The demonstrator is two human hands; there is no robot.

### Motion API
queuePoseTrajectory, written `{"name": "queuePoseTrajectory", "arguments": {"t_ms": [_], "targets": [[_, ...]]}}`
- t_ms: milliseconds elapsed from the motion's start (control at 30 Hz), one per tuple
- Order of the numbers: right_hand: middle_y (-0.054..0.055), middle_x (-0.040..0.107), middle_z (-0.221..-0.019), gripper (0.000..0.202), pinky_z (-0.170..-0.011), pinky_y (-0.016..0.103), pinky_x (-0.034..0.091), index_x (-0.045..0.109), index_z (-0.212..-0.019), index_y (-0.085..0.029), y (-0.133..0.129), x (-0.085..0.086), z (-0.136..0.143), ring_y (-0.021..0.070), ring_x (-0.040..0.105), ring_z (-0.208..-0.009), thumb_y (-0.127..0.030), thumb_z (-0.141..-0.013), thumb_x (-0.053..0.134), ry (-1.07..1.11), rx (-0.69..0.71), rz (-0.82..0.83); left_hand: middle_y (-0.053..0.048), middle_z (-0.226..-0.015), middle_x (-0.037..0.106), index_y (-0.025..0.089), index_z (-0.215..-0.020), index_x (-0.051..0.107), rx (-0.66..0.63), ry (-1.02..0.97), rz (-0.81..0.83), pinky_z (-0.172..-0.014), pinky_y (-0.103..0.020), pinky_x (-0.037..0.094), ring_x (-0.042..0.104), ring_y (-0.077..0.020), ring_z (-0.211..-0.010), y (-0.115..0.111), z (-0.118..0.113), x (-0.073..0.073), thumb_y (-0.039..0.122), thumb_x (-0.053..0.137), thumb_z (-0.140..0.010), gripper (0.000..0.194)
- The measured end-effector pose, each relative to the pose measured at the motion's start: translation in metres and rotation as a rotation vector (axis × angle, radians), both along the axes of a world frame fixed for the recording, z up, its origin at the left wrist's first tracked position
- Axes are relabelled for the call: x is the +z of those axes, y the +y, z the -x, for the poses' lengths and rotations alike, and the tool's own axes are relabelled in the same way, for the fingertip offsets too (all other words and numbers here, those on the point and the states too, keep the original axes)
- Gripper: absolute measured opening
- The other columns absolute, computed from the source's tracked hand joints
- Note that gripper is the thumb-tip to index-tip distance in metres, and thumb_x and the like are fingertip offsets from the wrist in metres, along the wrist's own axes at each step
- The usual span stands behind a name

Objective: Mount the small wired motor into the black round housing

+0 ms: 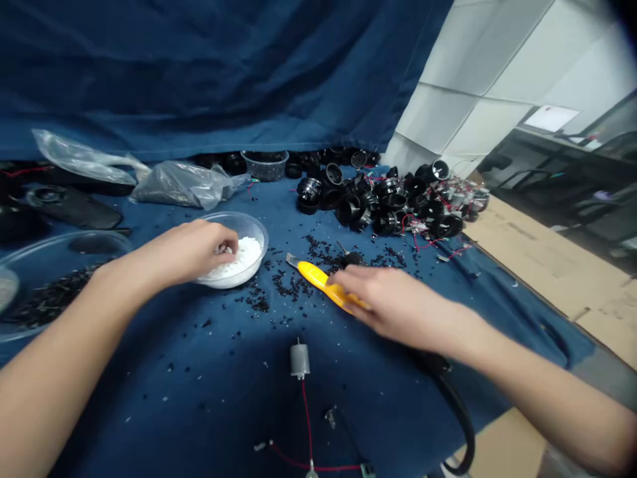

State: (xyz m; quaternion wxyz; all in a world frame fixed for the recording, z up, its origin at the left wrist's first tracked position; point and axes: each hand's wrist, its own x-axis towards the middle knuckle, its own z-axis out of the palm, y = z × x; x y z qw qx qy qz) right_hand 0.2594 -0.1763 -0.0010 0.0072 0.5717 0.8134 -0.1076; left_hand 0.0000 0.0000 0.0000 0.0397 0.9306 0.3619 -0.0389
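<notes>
My left hand (204,249) is over a clear round bowl (263,242) of white bits (246,254), its fingers curled at the contents; what they pinch, if anything, is too small to name. My right hand (381,295) has its fingers on a yellow-handled utility knife (313,274), which lies with its blade pointing up and left among scattered black bits (293,285). Below the knife, a small grey motor (299,360) with a red wire (307,418) rests on the blue cloth (223,385). Beyond my right fingertips is a black-handled screwdriver (352,257).
A heap of black housings (388,202) with wires stands at the back right. Plastic bags (174,184) and a small tub (266,166) are at the back. A large bowl of black screws (60,292) sits left. A black cable (460,405) curves at the lower right.
</notes>
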Motion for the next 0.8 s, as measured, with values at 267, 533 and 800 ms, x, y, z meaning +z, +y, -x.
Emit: {"name": "queuePoseTrajectory", "arguments": {"t_ms": [267, 533, 800], "targets": [[0.009, 0.058, -0.091, 0.011, -0.064, 0.036, 0.049, 0.058, -0.095, -0.016, -0.028, -0.032, 0.079, 0.0258, 0.057, -0.085, -0.01, -0.088, 0.053, -0.215, 0.188, -0.261, -0.009, -0.092, 0.072, 0.019, -0.099, 0.067, 0.057, -0.074, -0.08, -0.067, -0.032, 0.04, 0.065, -0.0254, -0.083, -0.002, 0.004, 0.004, 0.035, 0.042, -0.09, 0.031], [0.008, 0.057, -0.09, 0.006, -0.071, 0.038, 0.047, 0.057, -0.093, -0.017, -0.041, -0.048, 0.111, 0.0252, 0.053, -0.086, -0.016, -0.088, 0.056, -0.038, 0.186, -0.423, -0.005, -0.095, 0.073, 0.021, -0.094, 0.069, -0.012, -0.322, -0.135, -0.076, -0.029, 0.044, 0.066, -0.0227, -0.089, -0.01, 0.008, 0.011, 0.036, 0.05, -0.091, 0.025], [0.006, 0.059, -0.105, 0.021, -0.073, 0.03, 0.043, 0.06, -0.102, -0.02, -0.028, -0.063, 0.088, 0.0197, 0.052, -0.091, -0.012, -0.083, 0.057, 0.239, 0.087, -0.481, -0.004, -0.09, 0.065, 0.019, -0.087, 0.071, 0.002, -0.781, 0.112, -0.066, -0.025, 0.042, 0.059, -0.0168, -0.08, -0.084, 0.028, -0.008, 0.041, 0.058, -0.088, 0.025]]}}
